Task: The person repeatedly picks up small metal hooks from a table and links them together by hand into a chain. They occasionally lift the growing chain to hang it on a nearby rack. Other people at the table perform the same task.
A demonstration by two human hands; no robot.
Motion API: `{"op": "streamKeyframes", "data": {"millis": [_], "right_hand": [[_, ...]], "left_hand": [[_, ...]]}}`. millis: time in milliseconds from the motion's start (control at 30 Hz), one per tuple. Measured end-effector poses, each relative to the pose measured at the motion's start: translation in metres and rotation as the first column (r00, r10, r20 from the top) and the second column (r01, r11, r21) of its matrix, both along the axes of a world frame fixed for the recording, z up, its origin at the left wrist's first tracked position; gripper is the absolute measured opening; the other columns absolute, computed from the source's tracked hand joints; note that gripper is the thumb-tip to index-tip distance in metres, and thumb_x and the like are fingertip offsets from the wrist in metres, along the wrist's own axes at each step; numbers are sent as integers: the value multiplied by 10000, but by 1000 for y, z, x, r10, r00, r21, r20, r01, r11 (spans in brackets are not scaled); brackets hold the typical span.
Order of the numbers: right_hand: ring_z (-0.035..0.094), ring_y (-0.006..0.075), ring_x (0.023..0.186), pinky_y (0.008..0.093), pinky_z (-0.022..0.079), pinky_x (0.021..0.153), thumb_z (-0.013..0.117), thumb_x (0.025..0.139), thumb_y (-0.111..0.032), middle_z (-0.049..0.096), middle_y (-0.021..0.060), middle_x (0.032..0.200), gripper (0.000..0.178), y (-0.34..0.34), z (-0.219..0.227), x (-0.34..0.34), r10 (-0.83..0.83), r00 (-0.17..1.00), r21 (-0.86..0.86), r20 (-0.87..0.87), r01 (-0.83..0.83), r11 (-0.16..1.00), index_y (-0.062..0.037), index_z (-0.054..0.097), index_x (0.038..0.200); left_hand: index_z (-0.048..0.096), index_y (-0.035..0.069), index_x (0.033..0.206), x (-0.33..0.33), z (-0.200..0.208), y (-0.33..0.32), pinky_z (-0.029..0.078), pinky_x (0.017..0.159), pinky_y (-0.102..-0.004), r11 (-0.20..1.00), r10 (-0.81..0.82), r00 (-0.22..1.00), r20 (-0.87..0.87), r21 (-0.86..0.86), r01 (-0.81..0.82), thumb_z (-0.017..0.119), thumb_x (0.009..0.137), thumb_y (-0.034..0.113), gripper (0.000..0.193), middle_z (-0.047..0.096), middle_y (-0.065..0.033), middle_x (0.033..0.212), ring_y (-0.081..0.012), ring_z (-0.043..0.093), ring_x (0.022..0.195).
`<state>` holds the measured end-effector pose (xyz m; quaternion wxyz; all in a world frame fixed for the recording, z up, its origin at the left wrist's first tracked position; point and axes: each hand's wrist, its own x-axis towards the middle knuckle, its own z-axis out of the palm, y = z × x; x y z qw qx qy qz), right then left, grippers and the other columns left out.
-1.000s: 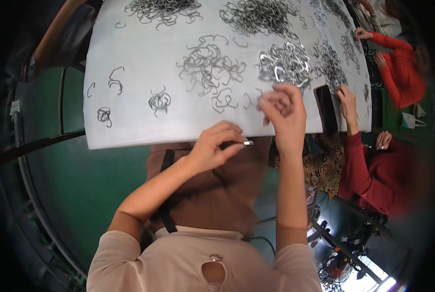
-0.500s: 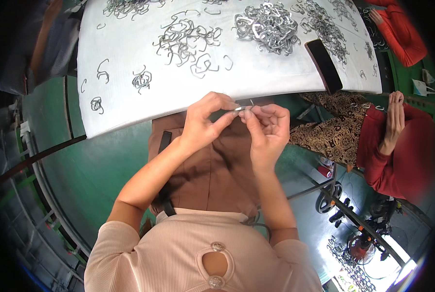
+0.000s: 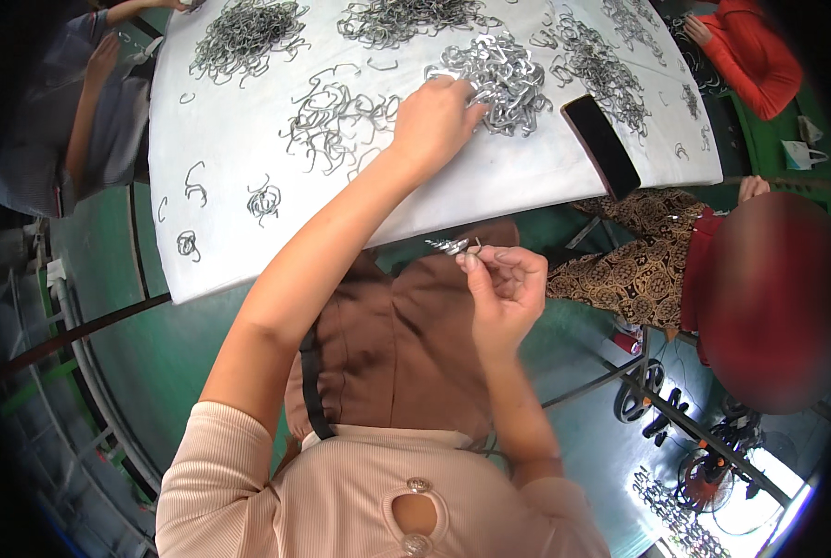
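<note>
My left hand [image 3: 437,123] reaches over the white table to the near-left side of a heap of shiny silver metal pieces [image 3: 510,88]. Its thumb stands apart from the fingers, and the fingertips are partly hidden among the pieces. Above my lap, just off the table edge, my right hand [image 3: 507,284] pinches a thin bent metal wire between thumb and fingers. Small shiny silver pieces [image 3: 448,245] stick out to the left of this grip; whether they are threaded on the wire is too small to tell. Loose bent wire hooks [image 3: 336,121] lie left of the silver heap.
More heaps of grey hooks [image 3: 248,37] lie at the far side. A dark phone [image 3: 601,144] rests near the right table edge. Small wire clumps [image 3: 265,199] sit at the left. A person in red [image 3: 759,298] sits at my right; another in dark clothes [image 3: 58,139] is at the left.
My left hand has left my right hand and moved forward to the silver heap. My right hand has dropped slightly, keeping its grip; shiny pieces now show beside it.
</note>
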<state>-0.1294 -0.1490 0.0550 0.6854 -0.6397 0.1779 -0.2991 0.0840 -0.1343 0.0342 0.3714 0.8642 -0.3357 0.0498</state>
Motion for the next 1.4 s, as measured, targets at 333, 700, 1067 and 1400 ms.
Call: {"op": "streamKeyframes", "data": {"millis": [333, 700, 1067, 1400], "right_hand": [[668, 163, 856, 260, 560, 754, 635, 828, 83, 631, 114, 944, 225, -3, -8, 3, -17, 999, -31, 46, 18, 999, 11, 496, 990], [656, 163, 835, 253, 546, 733, 612, 826, 115, 626, 117, 924, 254, 0, -11, -2, -5, 1000, -48, 15, 6, 999, 0, 471, 1004], [648, 148, 848, 242, 545, 746, 597, 840, 115, 623, 121, 931, 240, 7, -17, -1, 8, 1000, -60, 1, -8, 998, 6, 461, 1006], [661, 158, 885, 274, 553, 770, 664, 807, 72, 650, 107, 930, 219, 15, -17, 5, -50, 997, -169, -56, 40, 985, 15, 520, 962]], "left_hand": [[698, 11, 888, 16, 3, 5, 522, 704, -359, 996, 78, 982, -170, 57, -69, 686, 785, 156, 178, 694, -166, 835, -275, 674, 738], [638, -37, 956, 12, -10, -9, 539, 633, -251, 801, -119, 817, -565, -541, -258, 656, 821, 62, 169, 684, -104, 807, -141, 669, 675], [630, -44, 980, -87, 25, 79, 510, 786, -272, 891, -194, 659, -727, -411, -192, 660, 861, 83, 177, 671, -104, 969, -157, 642, 885], [672, 19, 865, -118, 25, 103, 484, 797, -299, 852, -248, 873, -420, -524, -10, 699, 749, 8, 119, 649, -107, 947, -208, 624, 879]]}}
